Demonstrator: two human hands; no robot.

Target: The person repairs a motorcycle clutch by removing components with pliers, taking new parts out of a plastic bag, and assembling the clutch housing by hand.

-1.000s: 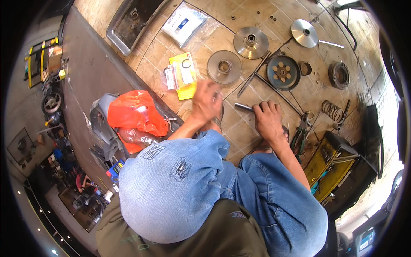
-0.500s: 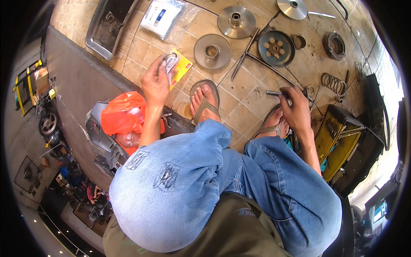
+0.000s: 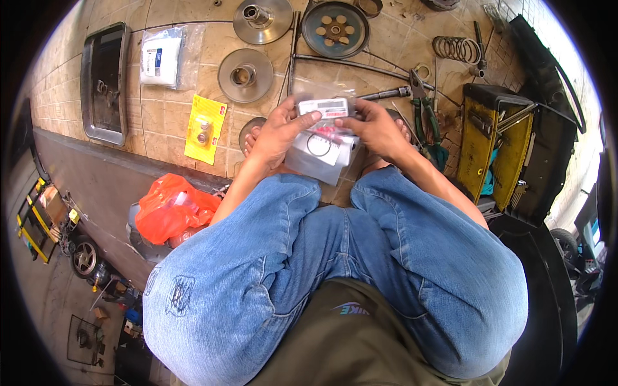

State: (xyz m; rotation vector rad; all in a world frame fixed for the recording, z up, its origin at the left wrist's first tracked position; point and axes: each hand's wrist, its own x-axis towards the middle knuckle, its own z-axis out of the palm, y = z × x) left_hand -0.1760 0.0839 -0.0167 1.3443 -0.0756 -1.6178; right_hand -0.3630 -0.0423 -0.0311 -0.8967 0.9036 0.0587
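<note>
Between my knees both hands hold a clear plastic packet (image 3: pixel 314 168) with a white label (image 3: pixel 323 108) at its top. A dark ring (image 3: pixel 318 145) shows through the plastic, against something white. My left hand (image 3: pixel 278 134) grips the packet's left side, thumb on the label. At the opposite edge, my right hand (image 3: pixel 375 130) pinches it with thumb and fingers. To the left, a yellow card pack (image 3: pixel 206 130) with small metal parts lies on the tiles. Just beyond my right hand lies a metal tool (image 3: pixel 389 93) with a shiny, rod-like handle.
Two metal discs with hubs (image 3: pixel 262 20), a dark round drum with holes (image 3: pixel 335 30) and a coil spring (image 3: pixel 457 48) lie ahead. Green-handled pliers (image 3: pixel 426 119) and a yellow toolbox (image 3: pixel 476 151) are right. A metal tray (image 3: pixel 103 83), white package (image 3: pixel 161 58) and orange bag (image 3: pixel 174 209) are left.
My hands have come together on the clear packet. The yellow card pack now lies on the floor, out of my left hand. My right hand has let go of the metal rod-like tool.
</note>
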